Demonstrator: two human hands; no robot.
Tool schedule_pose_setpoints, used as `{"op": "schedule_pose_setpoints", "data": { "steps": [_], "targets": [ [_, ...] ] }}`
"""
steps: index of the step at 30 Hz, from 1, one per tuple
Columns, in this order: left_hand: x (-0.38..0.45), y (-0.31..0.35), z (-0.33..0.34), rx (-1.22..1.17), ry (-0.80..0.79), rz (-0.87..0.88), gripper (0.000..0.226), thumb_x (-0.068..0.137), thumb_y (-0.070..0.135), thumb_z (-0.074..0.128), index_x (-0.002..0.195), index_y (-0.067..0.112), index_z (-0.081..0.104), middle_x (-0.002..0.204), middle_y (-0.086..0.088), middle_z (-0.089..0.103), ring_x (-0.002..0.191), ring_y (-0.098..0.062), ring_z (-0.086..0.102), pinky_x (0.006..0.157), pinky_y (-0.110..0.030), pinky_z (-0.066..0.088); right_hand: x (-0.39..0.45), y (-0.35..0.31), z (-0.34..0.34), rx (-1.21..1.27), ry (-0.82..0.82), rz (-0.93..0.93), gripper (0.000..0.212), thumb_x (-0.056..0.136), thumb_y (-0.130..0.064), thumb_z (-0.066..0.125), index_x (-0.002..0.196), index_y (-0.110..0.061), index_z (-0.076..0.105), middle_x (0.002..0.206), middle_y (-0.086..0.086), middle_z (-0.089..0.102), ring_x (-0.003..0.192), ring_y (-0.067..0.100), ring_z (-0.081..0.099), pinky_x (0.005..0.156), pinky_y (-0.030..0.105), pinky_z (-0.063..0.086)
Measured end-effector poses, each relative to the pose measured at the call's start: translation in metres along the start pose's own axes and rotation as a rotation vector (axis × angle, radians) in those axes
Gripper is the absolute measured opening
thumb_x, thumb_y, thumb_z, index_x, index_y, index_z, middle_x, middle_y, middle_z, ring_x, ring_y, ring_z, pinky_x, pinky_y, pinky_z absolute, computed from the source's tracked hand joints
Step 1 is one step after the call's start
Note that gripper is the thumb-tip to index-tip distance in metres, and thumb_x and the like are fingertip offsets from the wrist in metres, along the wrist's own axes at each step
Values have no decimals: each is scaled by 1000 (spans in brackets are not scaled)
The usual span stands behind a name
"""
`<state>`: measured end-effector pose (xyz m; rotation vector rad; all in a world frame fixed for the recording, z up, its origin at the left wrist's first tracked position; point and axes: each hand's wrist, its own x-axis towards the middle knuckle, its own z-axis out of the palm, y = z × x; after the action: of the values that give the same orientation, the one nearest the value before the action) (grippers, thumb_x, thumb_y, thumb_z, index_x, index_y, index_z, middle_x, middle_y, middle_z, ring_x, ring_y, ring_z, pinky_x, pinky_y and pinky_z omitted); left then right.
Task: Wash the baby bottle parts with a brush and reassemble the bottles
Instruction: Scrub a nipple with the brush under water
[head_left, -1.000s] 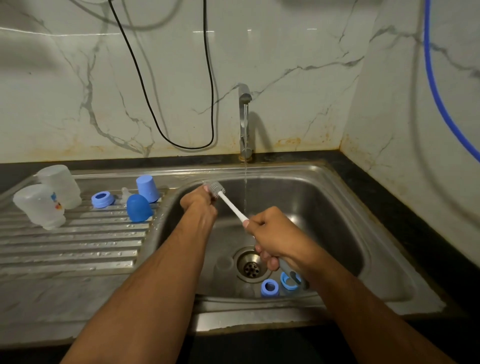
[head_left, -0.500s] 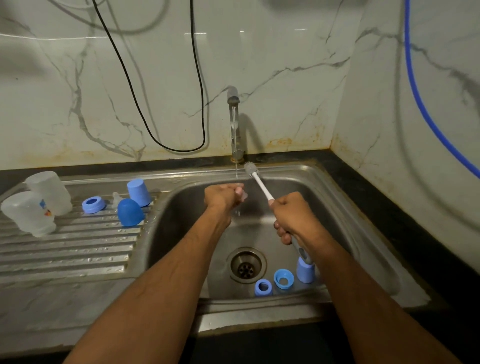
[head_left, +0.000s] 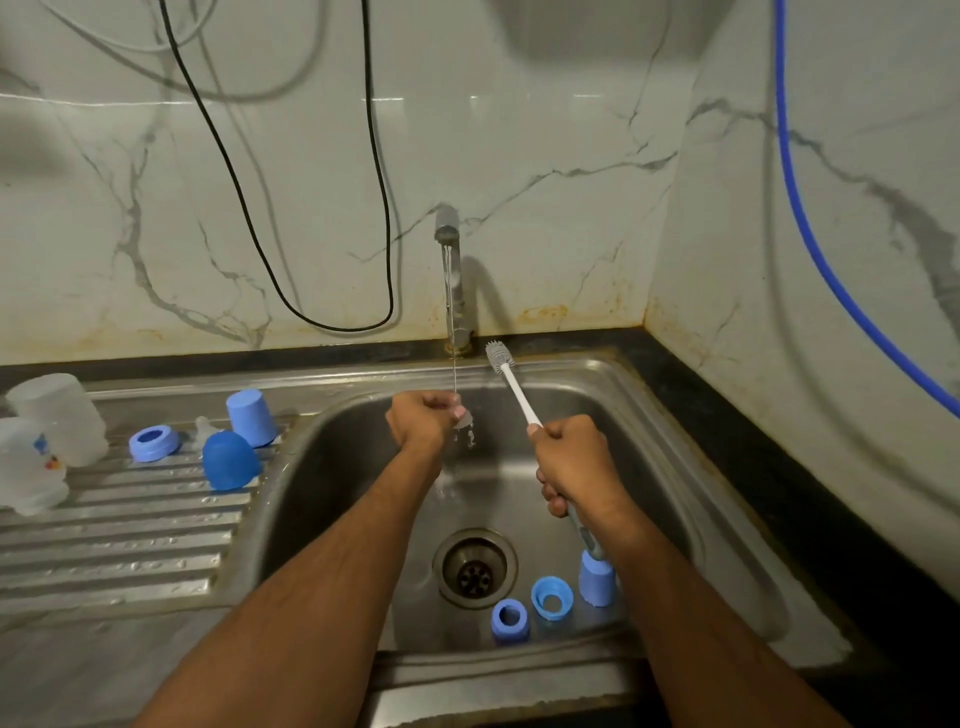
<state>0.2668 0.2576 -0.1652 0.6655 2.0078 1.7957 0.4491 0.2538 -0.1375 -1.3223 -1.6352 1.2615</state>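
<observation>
Down in the sink (head_left: 675, 467), three blue bottle parts (head_left: 551, 597) lie by the drain, the right hand (head_left: 574, 462) grips the brush (head_left: 511, 382) bristles-up, and the left hand (head_left: 423, 423) pinches a small clear piece (head_left: 464, 419) under the tap's (head_left: 451, 275) thin stream.

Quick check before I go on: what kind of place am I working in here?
Most likely a home kitchen sink area. A stainless steel sink with a ribbed draining board sits under a running tap, set in a dark counter against marble-look wall tiles. Baby bottle bodies stand on the board.
</observation>
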Motion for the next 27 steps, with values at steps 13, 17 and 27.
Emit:
{"op": "schedule_pose_setpoints", "data": {
  "steps": [13, 17, 27],
  "targets": [
    [9, -6, -10, -79, -70, -107, 15, 86, -2, 72, 96, 9, 75, 91, -5, 73, 78, -16, 71, 66, -27, 60, -1, -1, -1, -19, -24, 3, 22, 105, -30, 52, 96, -14, 64, 63, 4, 52, 43, 10, 42, 39, 22, 38],
    [6, -1, -12, -477, -282, -502, 23, 93, -9, 46, 97, -5, 68, 83, -19, 67, 66, -23, 62, 61, -31, 58, -2, -1, -2, -21, -27, 2, 21, 105, -29, 52, 97, -13, 64, 64, 5, 52, 43, 10, 42, 38, 22, 38],
    [5, 0, -8, -700, -350, -720, 21, 104, 2, 37, 105, 2, 58, 88, -10, 60, 73, -17, 57, 57, -27, 54, -2, -1, -2, -59, -31, -2, 22, 104, -29, 52, 96, -13, 65, 66, 6, 54, 44, 11, 44, 39, 22, 40]
  ]
}}
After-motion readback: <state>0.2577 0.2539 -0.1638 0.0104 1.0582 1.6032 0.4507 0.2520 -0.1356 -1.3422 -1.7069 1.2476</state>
